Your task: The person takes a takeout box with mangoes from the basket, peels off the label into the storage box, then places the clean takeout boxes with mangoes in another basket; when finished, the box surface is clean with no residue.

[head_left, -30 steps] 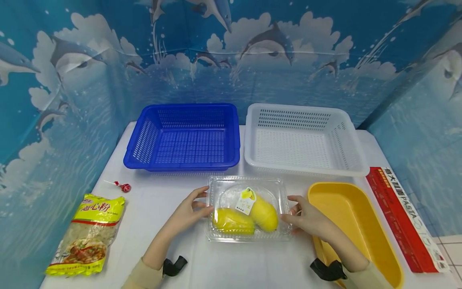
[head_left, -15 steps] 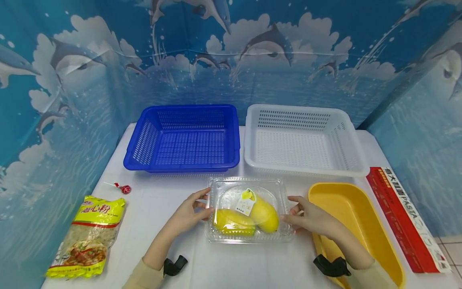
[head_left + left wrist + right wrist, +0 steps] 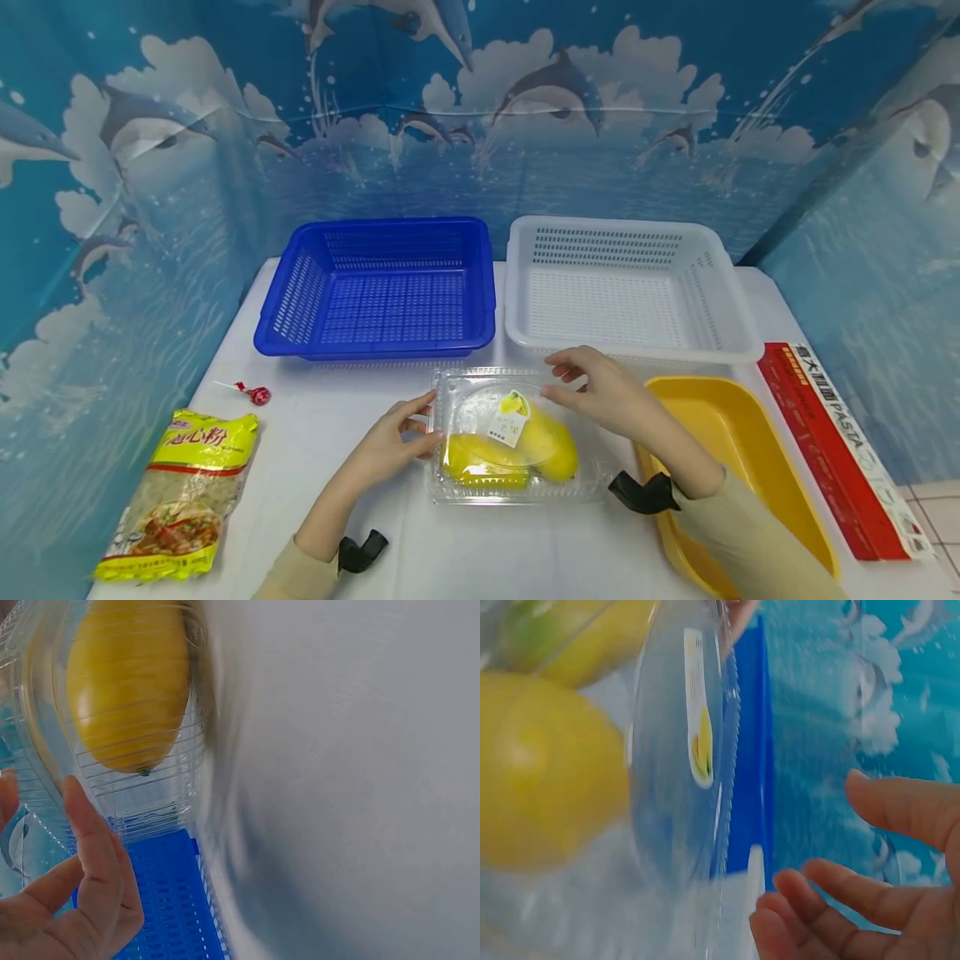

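Two yellow mangoes (image 3: 486, 460) lie in a clear plastic clamshell box (image 3: 465, 385) on the white table. The box's lid is down, with a white and yellow label (image 3: 507, 425) on it. At the box's left side my left hand (image 3: 397, 437) rests, thumb and fingertips against the wall. In the left wrist view its raised finger (image 3: 94, 840) meets the plastic beside a mango (image 3: 131, 690). My right hand (image 3: 603, 390) is held over the box's far right corner, thumb apart from the bent fingers, holding nothing. The right wrist view shows these fingers (image 3: 840, 907) apart from the lid.
Behind the box stand a blue basket (image 3: 375, 343) and a white basket (image 3: 637, 343). A yellow tray (image 3: 727, 450) and a red pasta box (image 3: 832, 450) lie to the right. A noodle bag (image 3: 180, 492) and a lollipop (image 3: 259, 395) lie to the left.
My right hand has left the box's right side and moved up and left to over its far right corner. The left hand and the box have stayed in place.
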{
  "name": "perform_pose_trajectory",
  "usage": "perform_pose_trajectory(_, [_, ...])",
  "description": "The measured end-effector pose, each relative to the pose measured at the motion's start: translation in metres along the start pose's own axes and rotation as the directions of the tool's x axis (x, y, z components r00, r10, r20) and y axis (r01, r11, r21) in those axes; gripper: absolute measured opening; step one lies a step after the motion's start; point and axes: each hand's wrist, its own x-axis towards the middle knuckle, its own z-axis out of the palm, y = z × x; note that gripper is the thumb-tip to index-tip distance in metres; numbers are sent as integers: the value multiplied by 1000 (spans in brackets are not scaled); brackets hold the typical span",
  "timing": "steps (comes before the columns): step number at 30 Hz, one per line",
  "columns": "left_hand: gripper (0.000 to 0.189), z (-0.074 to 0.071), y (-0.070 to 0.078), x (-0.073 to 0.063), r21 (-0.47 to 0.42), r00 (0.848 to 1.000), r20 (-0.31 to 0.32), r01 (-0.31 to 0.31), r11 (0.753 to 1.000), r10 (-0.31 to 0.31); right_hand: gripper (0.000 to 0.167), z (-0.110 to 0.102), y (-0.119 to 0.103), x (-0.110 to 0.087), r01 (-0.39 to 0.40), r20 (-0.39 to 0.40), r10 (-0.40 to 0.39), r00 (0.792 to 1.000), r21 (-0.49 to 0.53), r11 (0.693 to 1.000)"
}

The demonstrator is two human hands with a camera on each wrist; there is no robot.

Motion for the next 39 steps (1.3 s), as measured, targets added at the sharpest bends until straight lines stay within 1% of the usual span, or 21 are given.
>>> perform_pose_trajectory(2, [67,0,0,1,-1,1000,-4,1,1000,-1,43,7,-8,9,28,69,-25,997,-41,999])
perform_pose_trajectory(4, [67,1,-1,1,3,1000,-9,3,1000,-3,40,14,-13,18,40,134,-29,991,-83,996])
perform_pose_trajectory(6, [67,1,-1,1,7,1000,-12,5,1000,-5,38,20,-18,25,31,176,-11,984,-112,993])
perform_pose_trajectory(7, [67,2,-1,1,10,1000,-12,6,1000,-6,37,22,-19,27,23,184,1,983,-128,992])
perform_pose_trajectory(11, [66,2,-1,1,10,1000,-12,0,1000,0,36,29,-24,33,-30,178,60,982,-169,985])
perform_pose_trajectory(14, [67,2,-1,1,4,1000,-10,-8,1000,8,34,32,-25,34,-46,168,77,983,-183,982])
perform_pose_trajectory(21, [67,2,-1,1,8,1000,-18,-15,1000,15,31,35,-25,35,-27,150,59,987,-207,978])
perform_pose_trajectory(27, [67,3,-2,1,-3,1000,-14,-7,1000,6,33,37,-26,34,-23,125,55,991,-245,969])
perform_pose_trajectory(32, [67,3,-2,1,-6,1000,-19,2,1000,-2,30,39,-28,34,-13,101,43,994,-281,960])
perform_pose_trajectory(35, [67,3,-2,1,-5,1000,-23,7,1000,-7,29,39,-30,33,-16,106,47,993,-275,961])
perform_pose_trajectory(39, [66,2,-1,1,-7,1000,-25,9,1000,-9,27,39,-32,32,-32,122,64,990,-243,969])
